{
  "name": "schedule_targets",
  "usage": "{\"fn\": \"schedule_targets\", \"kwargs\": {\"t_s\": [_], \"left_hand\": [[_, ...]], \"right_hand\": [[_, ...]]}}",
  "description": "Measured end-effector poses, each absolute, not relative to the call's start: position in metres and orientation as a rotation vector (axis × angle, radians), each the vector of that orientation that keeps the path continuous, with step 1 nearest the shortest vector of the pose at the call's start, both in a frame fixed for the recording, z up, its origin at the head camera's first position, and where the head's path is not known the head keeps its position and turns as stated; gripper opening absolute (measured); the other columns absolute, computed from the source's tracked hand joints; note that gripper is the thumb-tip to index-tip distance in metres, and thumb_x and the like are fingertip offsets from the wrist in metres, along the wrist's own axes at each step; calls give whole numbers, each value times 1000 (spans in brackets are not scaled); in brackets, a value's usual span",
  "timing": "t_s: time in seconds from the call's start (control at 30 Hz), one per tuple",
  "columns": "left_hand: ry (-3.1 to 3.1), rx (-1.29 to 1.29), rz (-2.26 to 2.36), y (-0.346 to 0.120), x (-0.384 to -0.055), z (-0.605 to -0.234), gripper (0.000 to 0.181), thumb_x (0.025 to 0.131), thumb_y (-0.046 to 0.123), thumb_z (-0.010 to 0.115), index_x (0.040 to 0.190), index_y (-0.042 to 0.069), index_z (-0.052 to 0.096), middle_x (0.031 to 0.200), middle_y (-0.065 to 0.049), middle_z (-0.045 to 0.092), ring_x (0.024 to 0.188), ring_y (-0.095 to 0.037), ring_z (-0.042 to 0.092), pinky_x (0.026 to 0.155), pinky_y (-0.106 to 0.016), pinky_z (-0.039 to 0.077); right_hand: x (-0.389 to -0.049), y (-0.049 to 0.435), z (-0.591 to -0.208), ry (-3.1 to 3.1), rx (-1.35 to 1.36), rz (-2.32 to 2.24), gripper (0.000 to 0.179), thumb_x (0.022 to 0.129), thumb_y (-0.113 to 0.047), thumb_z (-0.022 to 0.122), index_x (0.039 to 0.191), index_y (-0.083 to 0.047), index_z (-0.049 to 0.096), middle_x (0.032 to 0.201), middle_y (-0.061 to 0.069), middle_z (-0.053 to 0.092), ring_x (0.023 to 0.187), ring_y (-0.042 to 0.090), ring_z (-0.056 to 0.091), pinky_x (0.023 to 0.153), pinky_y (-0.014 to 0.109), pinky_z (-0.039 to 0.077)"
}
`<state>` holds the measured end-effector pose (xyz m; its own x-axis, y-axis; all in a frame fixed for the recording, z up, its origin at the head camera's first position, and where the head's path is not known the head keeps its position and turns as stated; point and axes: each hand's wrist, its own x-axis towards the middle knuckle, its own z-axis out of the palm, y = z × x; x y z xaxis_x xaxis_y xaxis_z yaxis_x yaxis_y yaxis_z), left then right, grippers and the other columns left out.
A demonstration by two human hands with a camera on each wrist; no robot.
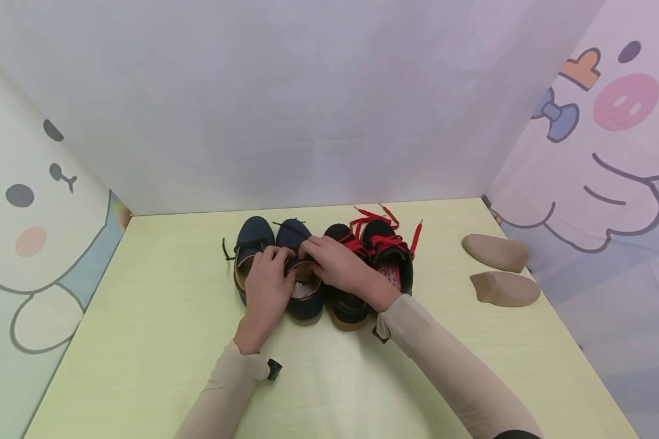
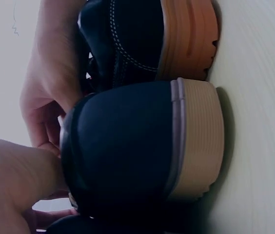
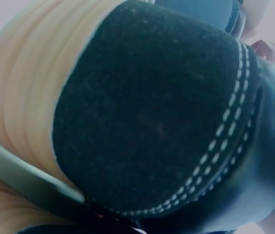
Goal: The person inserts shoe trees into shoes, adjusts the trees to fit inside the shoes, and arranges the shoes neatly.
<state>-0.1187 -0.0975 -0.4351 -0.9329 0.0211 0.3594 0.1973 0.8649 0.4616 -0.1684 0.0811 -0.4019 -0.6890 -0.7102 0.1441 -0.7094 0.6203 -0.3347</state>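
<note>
My left hand (image 1: 267,277) and right hand (image 1: 337,263) are at the opening of the inner navy shoe (image 1: 306,310); can't tell if I'm gripping. It's on the table (image 1: 143,347) between its navy mate (image 1: 255,230) and the red-laced black shoes (image 1: 350,306). Beige pieces (image 1: 495,252) farther right.

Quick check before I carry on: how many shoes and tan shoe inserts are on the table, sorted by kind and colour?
Navy shoes with dark laces: 2
Black shoes with red laces: 2
Tan shoe inserts: 2
Total: 6
</note>
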Motion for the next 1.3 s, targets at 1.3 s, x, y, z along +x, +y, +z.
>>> {"fn": "schedule_targets", "kwargs": {"t_s": [1.3], "left_hand": [[-2632, -150, -680, -94, -120, -440, 23, 85, 7, 80, 106, 11, 74, 102, -13, 71, 90, -33, 66, 70, -46, 57]], "right_hand": [[-160, 67, -409, 3030, -1088, -498, 17, 97, -1, 67, 105, -15, 61, 105, 3, 61, 92, 23, 55, 73, 32, 53]]}}
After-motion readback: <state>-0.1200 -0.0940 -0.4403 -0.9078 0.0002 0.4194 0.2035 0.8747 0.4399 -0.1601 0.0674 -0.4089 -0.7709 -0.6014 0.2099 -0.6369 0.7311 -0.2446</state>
